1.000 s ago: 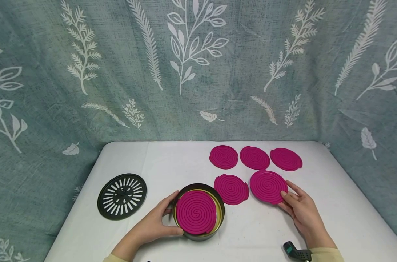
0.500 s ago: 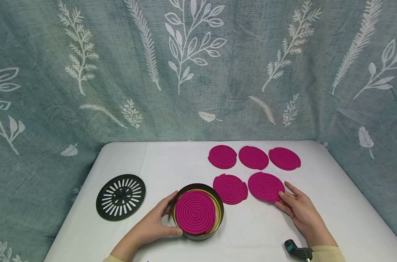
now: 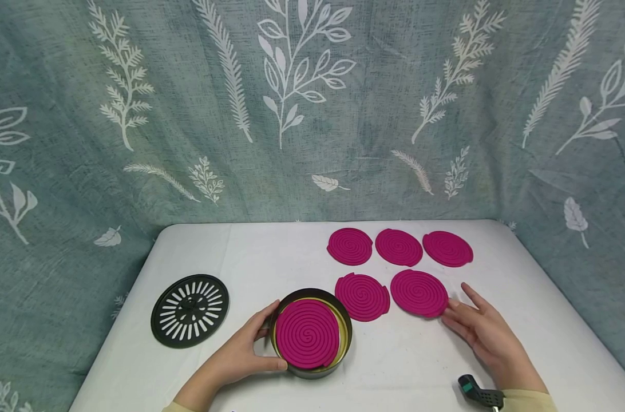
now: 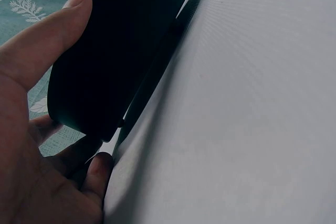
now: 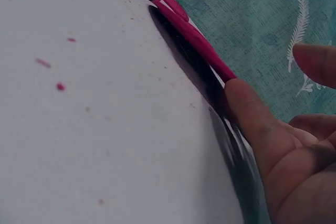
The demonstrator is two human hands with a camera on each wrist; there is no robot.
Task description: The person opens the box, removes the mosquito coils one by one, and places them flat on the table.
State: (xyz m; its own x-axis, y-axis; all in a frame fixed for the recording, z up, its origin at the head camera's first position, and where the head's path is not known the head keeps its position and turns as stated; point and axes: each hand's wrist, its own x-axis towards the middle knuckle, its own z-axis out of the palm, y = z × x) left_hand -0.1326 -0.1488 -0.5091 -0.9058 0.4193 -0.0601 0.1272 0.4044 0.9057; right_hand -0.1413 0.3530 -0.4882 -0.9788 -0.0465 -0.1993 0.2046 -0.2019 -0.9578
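"What's over on the left of the head view?"

"A black slotted lid (image 3: 190, 312) on the white bench (image 3: 271, 254), presumably put aside to leave the tin uncovered."

"And below centre?"

"The left hand (image 3: 241, 356), its thumb and fingers curved round the near and far sides of a dark coil tin (image 3: 315, 373), most likely to steady it. A magenta mosquito coil (image 3: 308, 335) lies inside, ringed by yellow."

"The other coils?"

"Right of centre, in two loose rows: three back-row coils (image 3: 399, 247), then a front-row coil (image 3: 362, 297) just beside the tin and an end coil (image 3: 419, 293) by the right hand (image 3: 490, 337). Spread out like that, I'd guess, so each edge is easy to reach."

"Is that hand pinching the end one?"

"Doesn't look it. Its fingers are loosely spread. The right wrist view settles what the head view can't: one fingertip meets the coil's edge, another digit stands clear, and the shadow beneath suggests that edge is slightly raised."

"Anything else only the wrists show?"

"Magenta crumbs (image 5: 60, 86) at the left of the right wrist view. The left wrist view shows the tin's outer wall and a small foot (image 4: 122, 123) under it, but nothing of its inside."
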